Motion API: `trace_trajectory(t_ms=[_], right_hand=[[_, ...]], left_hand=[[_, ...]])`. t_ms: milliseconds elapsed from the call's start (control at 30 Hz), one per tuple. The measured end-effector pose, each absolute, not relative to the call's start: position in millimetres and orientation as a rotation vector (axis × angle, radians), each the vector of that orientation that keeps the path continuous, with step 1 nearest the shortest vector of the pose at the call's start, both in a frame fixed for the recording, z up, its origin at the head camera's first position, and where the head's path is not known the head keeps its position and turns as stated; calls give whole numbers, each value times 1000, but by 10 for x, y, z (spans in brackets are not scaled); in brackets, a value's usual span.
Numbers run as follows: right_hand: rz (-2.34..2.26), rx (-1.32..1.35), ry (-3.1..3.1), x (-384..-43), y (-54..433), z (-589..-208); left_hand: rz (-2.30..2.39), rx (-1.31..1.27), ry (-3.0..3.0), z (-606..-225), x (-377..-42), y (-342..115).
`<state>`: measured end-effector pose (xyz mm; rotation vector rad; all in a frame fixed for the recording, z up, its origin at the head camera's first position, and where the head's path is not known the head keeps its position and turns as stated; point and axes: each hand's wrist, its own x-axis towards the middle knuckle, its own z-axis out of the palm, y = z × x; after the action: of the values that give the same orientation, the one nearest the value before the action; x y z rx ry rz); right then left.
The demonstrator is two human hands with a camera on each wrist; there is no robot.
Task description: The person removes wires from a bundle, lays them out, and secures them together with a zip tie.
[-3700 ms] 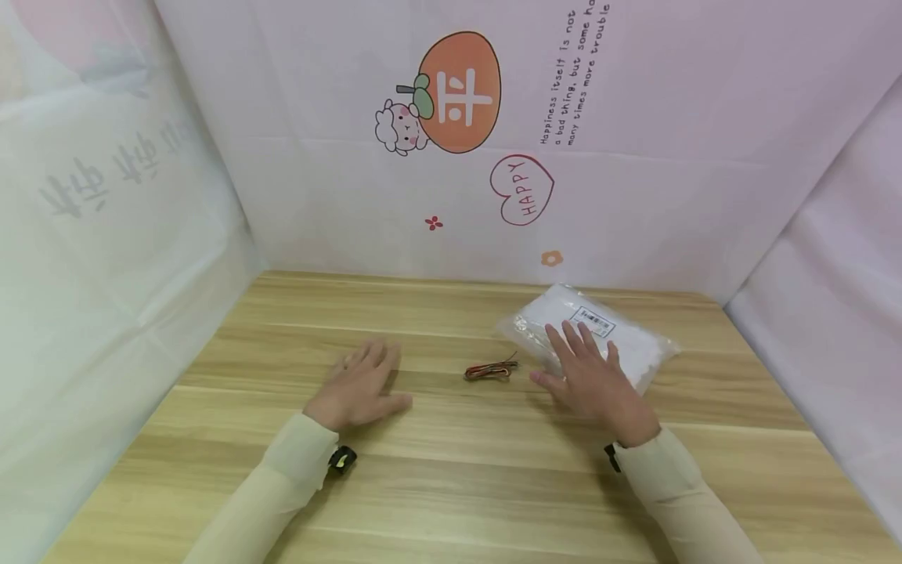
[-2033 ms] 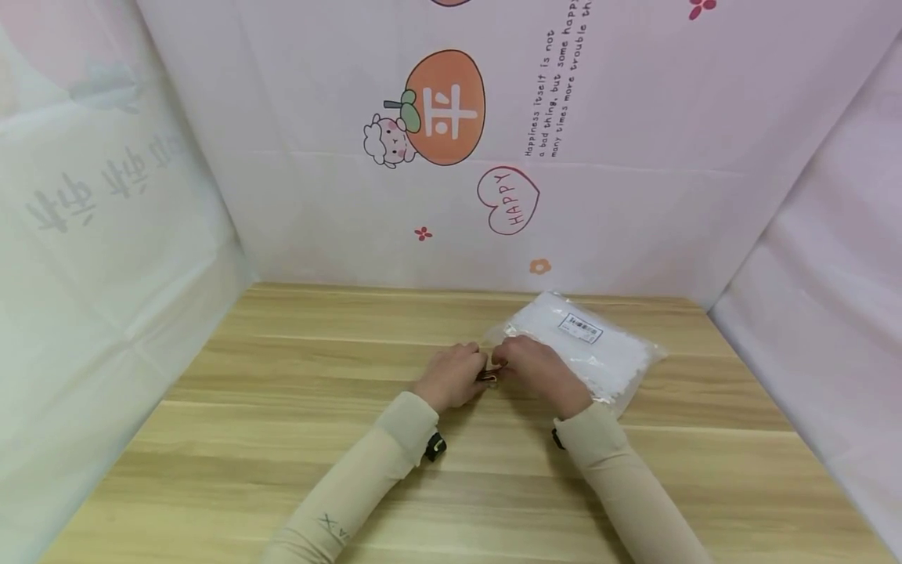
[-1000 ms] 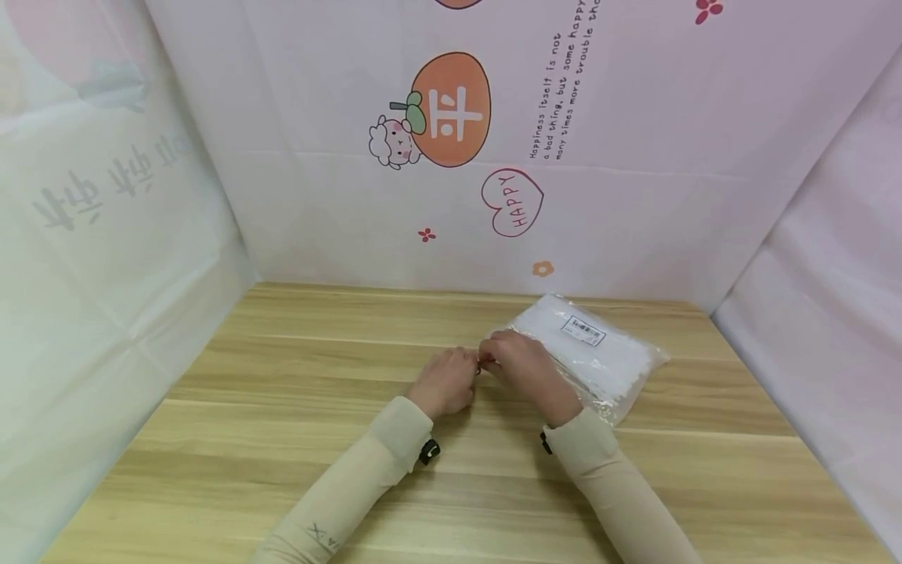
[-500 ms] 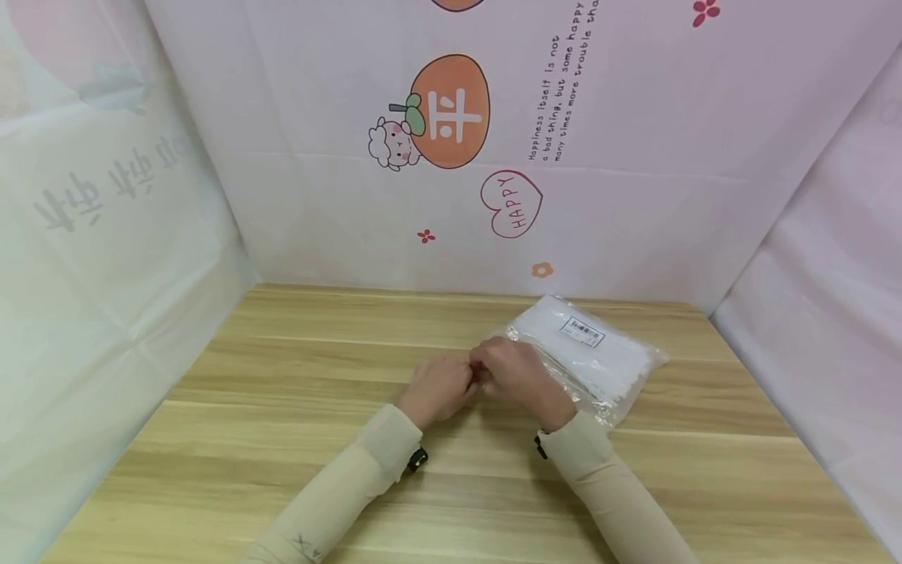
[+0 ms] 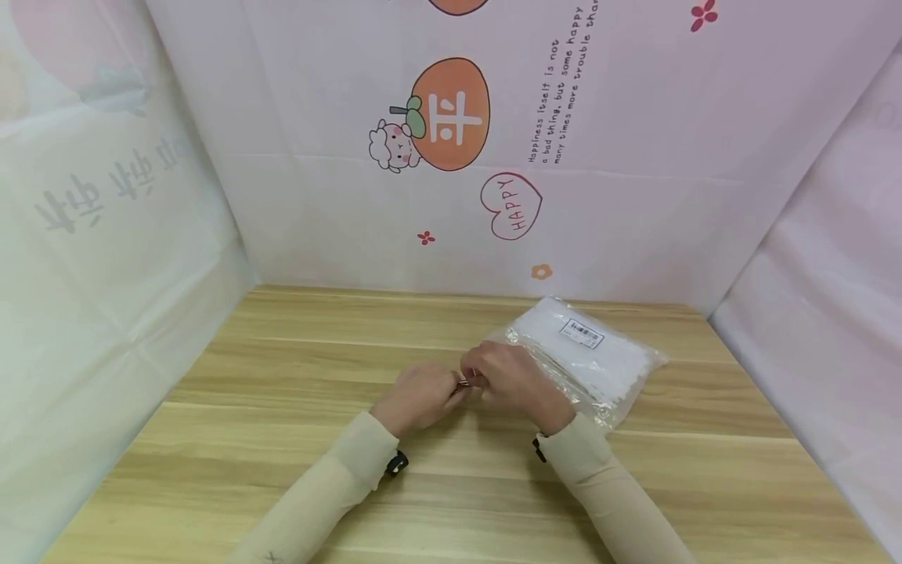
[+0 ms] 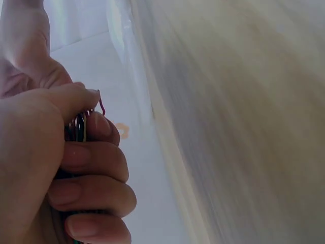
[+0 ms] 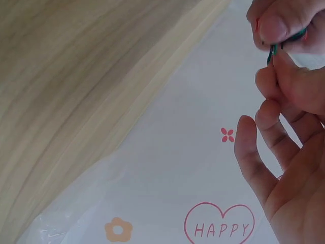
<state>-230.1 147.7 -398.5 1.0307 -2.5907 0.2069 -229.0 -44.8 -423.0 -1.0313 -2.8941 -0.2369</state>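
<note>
Near the table's middle, my left hand [image 5: 417,399] grips a folded bundle of thin wires [image 6: 78,128] in red, black, yellow and green. In the left wrist view its fingers curl round the bundle, and a red wire end pokes out past the thumb. Much of the bundle is hidden inside that hand. My right hand [image 5: 513,382] meets it from the other side; its thumb and index finger pinch a dark green strand of the wires [image 7: 274,49], while the other fingers spread loosely. A clear plastic bag [image 5: 611,354] with white contents and a barcode label lies just beyond the right hand.
The wood-grain table [image 5: 296,352] ends at a printed white cloth backdrop [image 5: 317,219]. More white cloth hangs at the left and right sides. The bag's crinkled near edge lies close by the right wrist.
At first both hands were spread apart and the wires lay on the table. The hands then came together and picked the wires up. Lately they have shifted left and nearer the body.
</note>
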Motion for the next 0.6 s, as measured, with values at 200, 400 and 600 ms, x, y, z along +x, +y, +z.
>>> trace_trajectory(t_ms=[200,400,600], right_hand=[[233,1042,-2611,-2301,1532,-3960],[253,1037,-2591,-2317,1615,-3922],[341,1055,-2617,-2350,1692,-3897]], left_hand=[[-273,-1061,-2885,-4257,-2287,-571],[-277,-1098,-2903,-4212,-2273,-731],[-330,-1108,-2937,-4179,-2283,-851]])
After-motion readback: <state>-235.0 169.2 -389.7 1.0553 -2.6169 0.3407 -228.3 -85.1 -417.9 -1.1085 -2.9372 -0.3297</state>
